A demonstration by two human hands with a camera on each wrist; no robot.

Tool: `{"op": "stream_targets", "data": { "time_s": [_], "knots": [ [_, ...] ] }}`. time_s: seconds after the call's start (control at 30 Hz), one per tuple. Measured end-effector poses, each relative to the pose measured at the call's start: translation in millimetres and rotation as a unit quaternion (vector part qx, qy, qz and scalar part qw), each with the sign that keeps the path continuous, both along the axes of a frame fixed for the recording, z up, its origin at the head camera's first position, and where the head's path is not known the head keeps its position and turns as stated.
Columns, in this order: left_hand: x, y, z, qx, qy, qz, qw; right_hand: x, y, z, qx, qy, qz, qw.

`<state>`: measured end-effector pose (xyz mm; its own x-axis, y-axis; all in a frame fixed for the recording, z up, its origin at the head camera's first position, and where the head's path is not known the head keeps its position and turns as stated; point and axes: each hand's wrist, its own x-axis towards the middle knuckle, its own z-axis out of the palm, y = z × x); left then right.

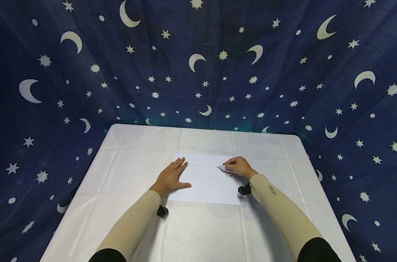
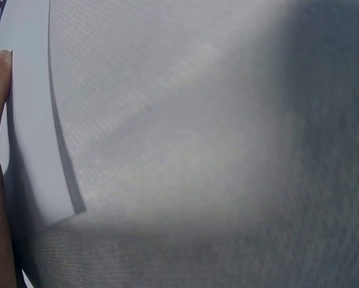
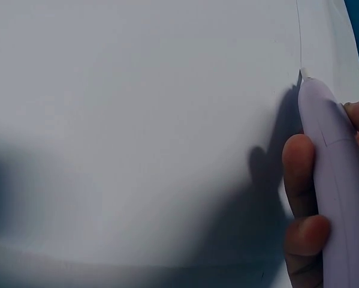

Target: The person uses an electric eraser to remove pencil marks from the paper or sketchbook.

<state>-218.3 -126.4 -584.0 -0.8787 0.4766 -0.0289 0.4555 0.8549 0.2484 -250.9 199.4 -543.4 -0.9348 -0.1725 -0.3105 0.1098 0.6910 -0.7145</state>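
Note:
A white sheet of paper (image 1: pixel 208 187) lies flat on the table. My left hand (image 1: pixel 173 177) rests on its left part with straight fingers and the thumb spread out. In my right hand (image 1: pixel 241 166) I grip a thick, pale lilac pen-shaped tool (image 3: pixel 341 192) between thumb and fingers. Its narrow tip (image 3: pixel 304 73) meets the paper at the end of a thin line (image 3: pixel 299 36). In the head view that line runs from near my left fingertips across to the tip. Whether the line is drawn or cut, I cannot tell.
A white cloth with fold creases covers the table (image 1: pixel 205 233). Behind and beside it hangs a dark blue curtain (image 1: pixel 172 54) with moons and stars. A small black camera sits at each wrist, the right one (image 1: pixel 245 189) close above the paper.

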Motion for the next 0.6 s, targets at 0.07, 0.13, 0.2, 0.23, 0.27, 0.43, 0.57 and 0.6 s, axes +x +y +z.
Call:
{"op": "stream_targets", "data": {
  "time_s": [0.07,0.13,0.2,0.23,0.27,0.43,0.57,0.6],
  "knots": [
    [0.3,0,0.1,-0.001,-0.001,0.001,1.0000,-0.1,-3,0.7,-0.007,-0.002,0.000,1.000],
    [0.5,0,0.6,-0.001,-0.003,0.002,1.0000,0.2,-5,1.8,-0.012,-0.001,0.001,1.000],
    [0.6,1,1.0,-0.001,-0.006,0.002,1.0000,0.6,-6,3.0,-0.013,0.000,0.003,1.000],
    [0.5,1,1.2,-0.002,-0.007,0.002,1.0000,0.8,-6,3.4,-0.011,0.001,0.003,1.000],
    [0.5,2,1.2,-0.002,-0.008,0.002,1.0000,0.9,-5,3.8,-0.010,0.000,0.002,1.000],
    [0.2,1,-1.0,0.008,0.002,-0.001,1.0000,1.1,2,3.3,-0.001,0.002,0.003,1.000],
    [-0.8,0,-4.5,0.009,0.010,-0.005,0.9999,2.1,8,3.7,0.002,0.002,0.004,1.000],
    [-1.0,0,-5.3,0.008,0.011,-0.005,0.9999,2.3,10,4.3,0.000,-0.001,0.003,1.000]
  ]
}}
